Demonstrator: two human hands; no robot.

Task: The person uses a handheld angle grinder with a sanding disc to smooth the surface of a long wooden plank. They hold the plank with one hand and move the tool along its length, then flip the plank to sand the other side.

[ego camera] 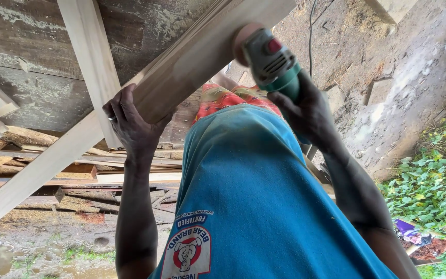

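Observation:
My left hand point(132, 126) grips the edge of a long pale wooden board point(192, 62) that runs diagonally from the lower left to the top middle. My right hand point(308, 111) is closed around a green power sander point(272, 62) with a red switch. The sander's round head presses against the board's surface near its upper end. My blue shirt point(249, 196) and a red patterned cloth point(228, 98) fill the lower middle of the view. A ring shows on a finger of my left hand.
A dark, worn work surface point(32, 57) lies under the board, with another pale slat point(91, 57) crossing it. Stacked timber and sawdust point(42, 165) sit at the left. A thin cable point(311, 31) trails over bare ground, and green plants point(434, 170) grow at the right.

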